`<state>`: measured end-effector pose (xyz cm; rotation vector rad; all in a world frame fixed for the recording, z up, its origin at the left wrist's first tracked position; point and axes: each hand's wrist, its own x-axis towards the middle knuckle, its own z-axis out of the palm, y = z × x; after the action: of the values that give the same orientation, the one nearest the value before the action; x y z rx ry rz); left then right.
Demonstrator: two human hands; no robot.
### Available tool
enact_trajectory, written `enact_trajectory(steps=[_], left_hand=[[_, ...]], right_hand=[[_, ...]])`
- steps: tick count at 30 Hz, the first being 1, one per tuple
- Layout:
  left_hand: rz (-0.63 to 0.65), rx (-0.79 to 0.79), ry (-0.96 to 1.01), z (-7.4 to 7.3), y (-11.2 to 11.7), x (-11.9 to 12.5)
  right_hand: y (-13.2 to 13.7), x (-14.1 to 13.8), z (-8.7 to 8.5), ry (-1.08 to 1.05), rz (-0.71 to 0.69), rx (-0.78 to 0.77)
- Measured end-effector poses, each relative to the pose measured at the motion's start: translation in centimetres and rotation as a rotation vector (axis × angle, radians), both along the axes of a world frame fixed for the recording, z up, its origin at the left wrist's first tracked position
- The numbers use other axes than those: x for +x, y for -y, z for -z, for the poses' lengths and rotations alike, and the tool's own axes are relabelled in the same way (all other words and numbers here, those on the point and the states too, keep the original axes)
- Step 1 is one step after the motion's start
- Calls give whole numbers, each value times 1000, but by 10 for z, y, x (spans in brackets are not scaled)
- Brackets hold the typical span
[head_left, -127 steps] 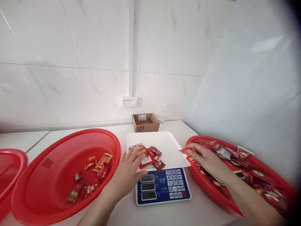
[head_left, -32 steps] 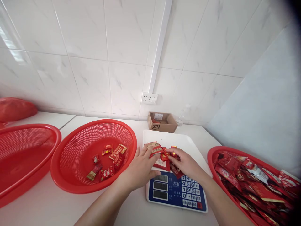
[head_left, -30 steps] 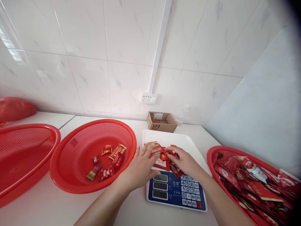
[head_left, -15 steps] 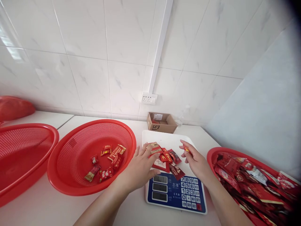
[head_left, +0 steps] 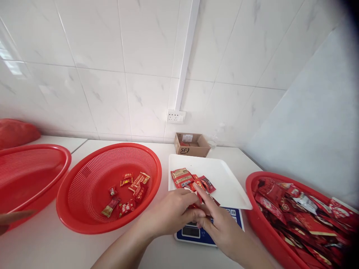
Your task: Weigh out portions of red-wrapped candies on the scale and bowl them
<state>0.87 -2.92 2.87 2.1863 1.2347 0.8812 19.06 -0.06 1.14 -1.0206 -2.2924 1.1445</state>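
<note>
My left hand [head_left: 178,210] and my right hand [head_left: 220,220] meet over the front edge of the white pan of a scale [head_left: 218,170]. The left one has its fingers curled and its thumb pressed in, with a bit of red wrapper showing at the fingers. On the right, the index finger points forward while the thumb and other fingers close against the left fingertips. What either hand grips is hidden. Just beyond them lie red snack packets [head_left: 206,184] and a red-and-tan packet [head_left: 181,176]. Both hands cover much of the blue keypad panel [head_left: 238,218].
A red basket [head_left: 84,220] with several wrapped snacks stands left, beside another red basket [head_left: 56,151]. Another person's fingers [head_left: 18,216] show at the left edge. To the right, a basket [head_left: 252,179] is full of packets. A cardboard box [head_left: 193,150] stands behind the scale.
My hands have come together from either side of the packets and moved nearer to me. The small candy seen in my right hand is now hidden. Another person's fingers have appeared at far left.
</note>
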Motion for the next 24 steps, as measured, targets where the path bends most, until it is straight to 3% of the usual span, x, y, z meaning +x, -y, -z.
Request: enact_trajectory(steps=[6,12,18,24], left_hand=[[-74,-20,53,3,-2,-1],[-358,19,226,-7,-4,-16],[-431,71,187,-9,-4,-18],[-398,106,141,-3,-4,-12]], right_hand=[[-1,4,5,-118,66,-24],[-23,32,20,-24,448,301],[-36,49,43,109,398,413],[-41,45,47,120,357,386]])
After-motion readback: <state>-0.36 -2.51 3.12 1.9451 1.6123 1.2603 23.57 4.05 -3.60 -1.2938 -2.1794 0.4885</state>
